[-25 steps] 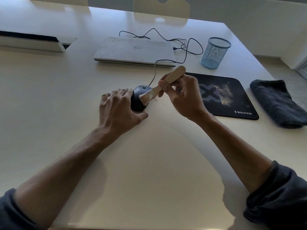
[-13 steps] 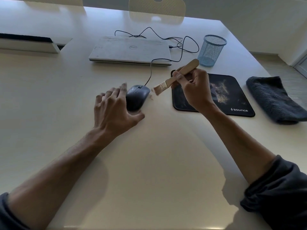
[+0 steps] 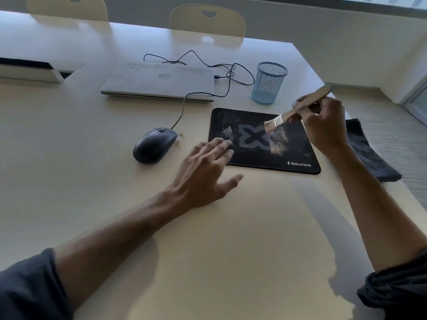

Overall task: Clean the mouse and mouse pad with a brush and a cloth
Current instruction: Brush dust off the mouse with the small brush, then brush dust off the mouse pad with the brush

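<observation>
Pale dust on black mouse pad (image 3: pixel 258 155): sweep with brush (image 3: pixel 275 122), pinched in right hand (image 3: pixel 323 121), toward one edge. Steady pad corner with relaxed, empty left hand (image 3: pixel 205 172). Mouse (image 3: pixel 153 145) left of pad; cloth (image 3: pixel 367 151) right.

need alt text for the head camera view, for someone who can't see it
A right hand holds a wooden brush over a dusty black mouse pad, the open left hand at its near-left corner. A mouse sits left; a dark cloth lies right.
</observation>
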The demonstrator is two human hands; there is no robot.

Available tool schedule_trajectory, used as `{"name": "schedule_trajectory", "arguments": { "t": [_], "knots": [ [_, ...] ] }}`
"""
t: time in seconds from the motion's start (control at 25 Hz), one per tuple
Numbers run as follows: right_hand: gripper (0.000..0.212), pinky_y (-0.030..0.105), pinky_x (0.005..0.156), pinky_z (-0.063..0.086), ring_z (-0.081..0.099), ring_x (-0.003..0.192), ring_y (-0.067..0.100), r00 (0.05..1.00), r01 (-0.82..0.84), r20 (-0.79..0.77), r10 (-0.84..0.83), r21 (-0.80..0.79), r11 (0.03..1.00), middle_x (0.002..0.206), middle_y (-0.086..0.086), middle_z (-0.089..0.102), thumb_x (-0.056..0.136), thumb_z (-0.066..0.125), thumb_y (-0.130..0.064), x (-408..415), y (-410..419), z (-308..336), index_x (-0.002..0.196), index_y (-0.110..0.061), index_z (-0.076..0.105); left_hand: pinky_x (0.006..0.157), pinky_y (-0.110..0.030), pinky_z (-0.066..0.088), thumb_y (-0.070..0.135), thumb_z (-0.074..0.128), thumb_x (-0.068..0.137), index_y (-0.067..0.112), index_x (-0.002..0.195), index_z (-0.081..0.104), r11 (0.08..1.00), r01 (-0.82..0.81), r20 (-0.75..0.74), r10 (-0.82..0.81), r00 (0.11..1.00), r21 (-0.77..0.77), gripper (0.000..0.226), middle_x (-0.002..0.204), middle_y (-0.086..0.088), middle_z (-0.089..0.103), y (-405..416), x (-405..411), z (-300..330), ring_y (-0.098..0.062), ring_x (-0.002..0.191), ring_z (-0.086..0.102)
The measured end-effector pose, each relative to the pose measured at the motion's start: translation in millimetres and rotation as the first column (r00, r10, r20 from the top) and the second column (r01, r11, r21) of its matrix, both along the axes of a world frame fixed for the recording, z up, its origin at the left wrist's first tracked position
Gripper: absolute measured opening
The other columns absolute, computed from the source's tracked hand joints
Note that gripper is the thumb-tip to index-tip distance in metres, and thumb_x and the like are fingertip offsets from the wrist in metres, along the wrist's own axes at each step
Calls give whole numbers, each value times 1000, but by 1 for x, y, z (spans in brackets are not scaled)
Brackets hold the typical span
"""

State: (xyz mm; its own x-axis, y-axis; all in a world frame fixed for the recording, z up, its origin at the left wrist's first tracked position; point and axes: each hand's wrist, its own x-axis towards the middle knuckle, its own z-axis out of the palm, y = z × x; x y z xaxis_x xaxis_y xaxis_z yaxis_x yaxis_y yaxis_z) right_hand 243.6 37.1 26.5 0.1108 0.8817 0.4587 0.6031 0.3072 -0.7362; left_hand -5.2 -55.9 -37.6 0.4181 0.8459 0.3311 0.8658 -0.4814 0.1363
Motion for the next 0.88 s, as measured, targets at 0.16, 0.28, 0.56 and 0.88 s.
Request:
{"name": "schedule_trajectory", "arguments": {
  "t": [0.16,0.28,0.56,0.88],
  "knots": [
    [10,23,74,58,74,77,10,996,-29,78,35,-70,997,79,-6,74,90,63,-27,19,0,-11,90,-24,73,115,-34,27,41,45,98,11,141,48,994,93,80,-88,993,-62,52,153,-5,37,20,48,-2,-17,146,24],
    [10,30,70,61,74,70,10,985,-153,57,160,-120,981,76,-6,75,92,64,-25,12,-3,-18,89,-20,72,101,-42,47,36,47,98,16,138,53,985,89,164,-63,984,-150,45,150,2,44,24,56,-6,-13,141,34],
    [22,35,73,55,68,76,25,943,222,287,-171,-155,963,82,11,75,88,64,-29,63,-15,-26,84,-11,76,105,-42,44,27,47,99,17,139,53,977,96,210,-55,976,-190,41,149,4,43,27,52,-9,-11,140,35],
    [18,25,63,54,69,70,20,946,-47,307,109,-201,978,80,2,74,92,66,-27,23,-10,-13,95,-13,76,109,-35,41,24,48,99,18,137,55,979,101,226,-60,972,-176,39,146,4,46,28,51,-9,-8,139,36]
  ]
}}
